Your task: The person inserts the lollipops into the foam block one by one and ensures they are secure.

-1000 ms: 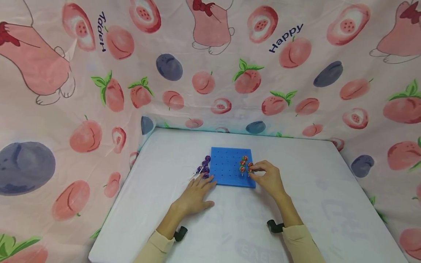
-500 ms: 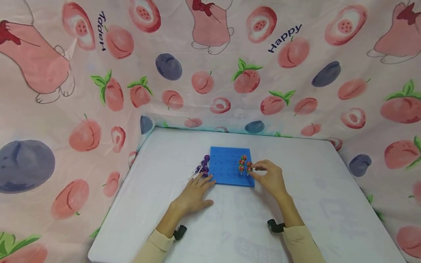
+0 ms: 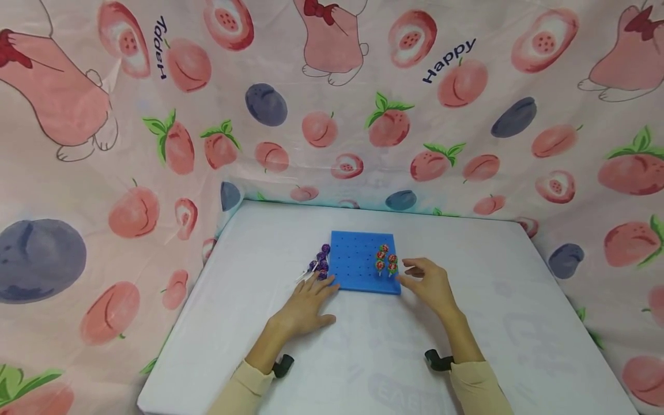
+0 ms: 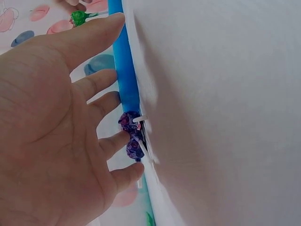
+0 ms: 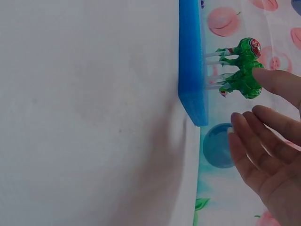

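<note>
A blue pegboard with rows of small holes (image 3: 353,262) lies on the table. Several green-and-red wrapped lollipops (image 3: 381,265) stand by their sticks in its right part, clustered in the right wrist view too (image 5: 247,75). My right hand (image 3: 432,286) is just right of them, thumb and fingers apart, holding nothing. Purple wrapped lollipops (image 3: 323,264) lie in a loose pile along the board's left edge, white sticks toward the lower left. With fingers spread, my left hand (image 3: 302,308) is at the board's near left corner, fingertips right by the purple lollipops (image 4: 134,147).
The table (image 3: 363,357) has a white cover. A pink fruit-and-rabbit print cloth (image 3: 321,173) hangs behind it and at both sides. A dark wrist camera (image 3: 283,366) is on the left wrist and another (image 3: 438,361) on the right.
My right hand has let go of a green-and-red lollipop and drawn back slightly to the right. The lollipop stays standing in the board. My left hand stays in place.
</note>
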`<state>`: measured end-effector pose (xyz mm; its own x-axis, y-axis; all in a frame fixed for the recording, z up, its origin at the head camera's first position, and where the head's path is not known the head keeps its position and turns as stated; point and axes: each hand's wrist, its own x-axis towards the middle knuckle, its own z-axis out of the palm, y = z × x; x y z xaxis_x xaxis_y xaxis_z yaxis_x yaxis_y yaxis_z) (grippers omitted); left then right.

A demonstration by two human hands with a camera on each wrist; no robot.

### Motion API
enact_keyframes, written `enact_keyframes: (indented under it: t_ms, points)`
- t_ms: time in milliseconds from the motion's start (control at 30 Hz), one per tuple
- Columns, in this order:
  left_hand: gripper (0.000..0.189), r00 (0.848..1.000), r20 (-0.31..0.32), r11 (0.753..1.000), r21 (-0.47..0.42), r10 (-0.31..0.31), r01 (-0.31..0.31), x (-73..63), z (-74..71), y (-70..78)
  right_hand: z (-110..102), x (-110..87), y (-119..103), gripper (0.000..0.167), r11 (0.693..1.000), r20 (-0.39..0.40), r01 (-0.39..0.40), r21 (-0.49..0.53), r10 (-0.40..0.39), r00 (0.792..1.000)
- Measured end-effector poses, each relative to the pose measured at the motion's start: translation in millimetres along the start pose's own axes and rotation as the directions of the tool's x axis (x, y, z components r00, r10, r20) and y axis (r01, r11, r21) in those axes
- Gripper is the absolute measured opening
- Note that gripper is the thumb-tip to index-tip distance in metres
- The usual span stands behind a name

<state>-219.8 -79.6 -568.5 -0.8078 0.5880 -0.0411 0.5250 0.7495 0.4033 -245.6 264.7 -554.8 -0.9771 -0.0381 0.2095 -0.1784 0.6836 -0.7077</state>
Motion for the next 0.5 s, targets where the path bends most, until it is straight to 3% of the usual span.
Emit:
enact_keyframes:
  t_ms: [200,367,500]
  points:
    - [0.075,1.0,-0.001,1.0,0.002,0.002,-0.002,0.4,0.6,-0.8,4.2,-1.6,4.2,0.054,0.999,0.095,-0.036,-0.04,0.039,0.995]
    - [0.075,1.0,-0.002,1.0,0.005,0.001,-0.001,0.4,1.3,-1.4,10.4,-2.7,7.5,0.062,0.995,0.203,-0.019,-0.1,0.04,0.978]
    - [0.075,1.0,-0.005,1.0,0.01,0.002,-0.002,0.7,1.5,-2.0,14.7,-2.4,9.7,0.063,0.99,0.217,0.019,-0.139,0.012,0.976]
